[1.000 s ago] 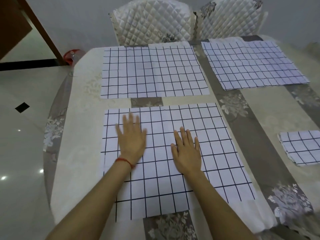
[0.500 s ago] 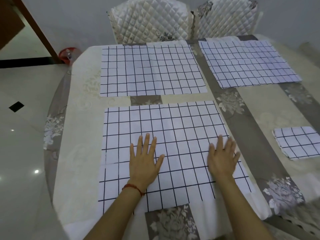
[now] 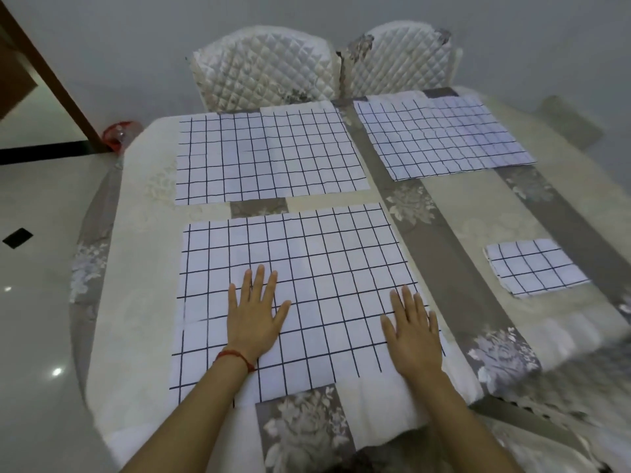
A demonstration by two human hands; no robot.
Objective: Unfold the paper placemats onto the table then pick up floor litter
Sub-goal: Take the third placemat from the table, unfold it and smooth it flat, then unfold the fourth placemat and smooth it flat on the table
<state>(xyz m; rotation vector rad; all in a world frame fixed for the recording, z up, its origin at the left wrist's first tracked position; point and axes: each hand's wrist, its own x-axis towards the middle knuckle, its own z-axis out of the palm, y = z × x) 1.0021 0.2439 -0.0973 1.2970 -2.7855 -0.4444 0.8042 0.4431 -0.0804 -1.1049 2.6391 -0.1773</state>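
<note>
Since the earlier frame, both palms were shifted nearer and rightward. Left hand (image 3: 254, 324) and right hand (image 3: 413, 331) are pressed flat, fingers straight, nothing gripped, on the near placemat (image 3: 290, 261).

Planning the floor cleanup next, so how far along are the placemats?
Done: two far placemats lie unfolded. In hand: left hand and right hand press flat on the near placemat. Left: the folded placemat on the right, then floor litter.

I count 3 unfolded placemats (image 3: 269, 155) (image 3: 444, 134) (image 3: 290, 268), 1 folded placemat (image 3: 536, 266) at right, 2 quilted chairs (image 3: 263, 70) (image 3: 399, 59) up top, 2 hands (image 3: 254, 319) (image 3: 413, 336) lower ctr, 1 table (image 3: 136, 268)
</note>
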